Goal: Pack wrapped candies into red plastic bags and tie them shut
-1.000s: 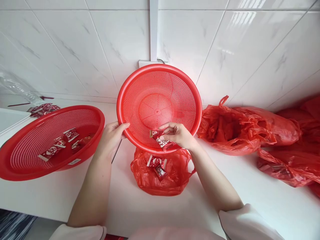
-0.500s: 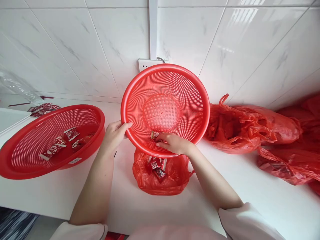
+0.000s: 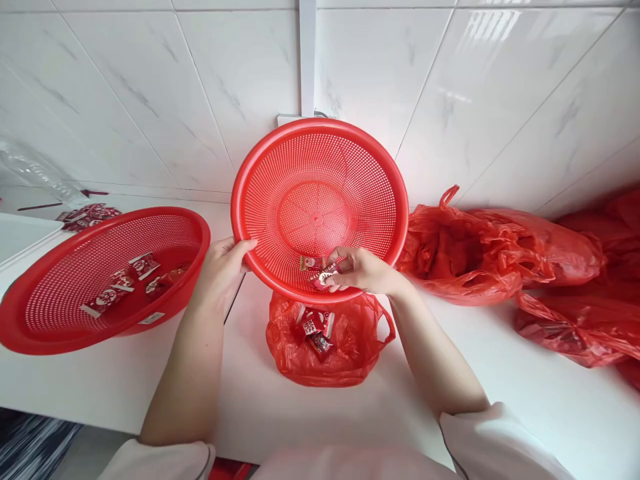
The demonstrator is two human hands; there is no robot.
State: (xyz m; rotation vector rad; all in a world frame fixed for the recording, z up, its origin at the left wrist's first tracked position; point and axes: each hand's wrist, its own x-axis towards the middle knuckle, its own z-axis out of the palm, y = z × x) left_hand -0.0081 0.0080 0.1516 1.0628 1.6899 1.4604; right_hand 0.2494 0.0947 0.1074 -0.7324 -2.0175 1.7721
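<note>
My left hand (image 3: pixel 223 267) grips the left rim of a red plastic basket (image 3: pixel 320 160), thumb over the edge, tilting it so its inside faces me. Inside the basket, low down, my right hand (image 3: pixel 363 270) pinches a small red candy packet (image 3: pixel 327 273) with white print. A small gold-and-red packet (image 3: pixel 312 263) lies beside it on the basket wall. Below the basket's front rim stands an open red plastic bag (image 3: pixel 325 363); a few red-and-white candy packets (image 3: pixel 317 327) lie in it.
At left a second red basket (image 3: pixel 180 223) holds several packets, with more packets (image 3: pixel 87 217) piled behind. Several red plastic bags (image 3: pixel 540 247) crowd the right side. A tiled wall (image 3: pixel 240 80) rises behind the white table (image 3: pixel 280 427).
The basket has shifted slightly left and up. My right hand has lifted a little off the basket wall, and the red packet now shows between its fingers.
</note>
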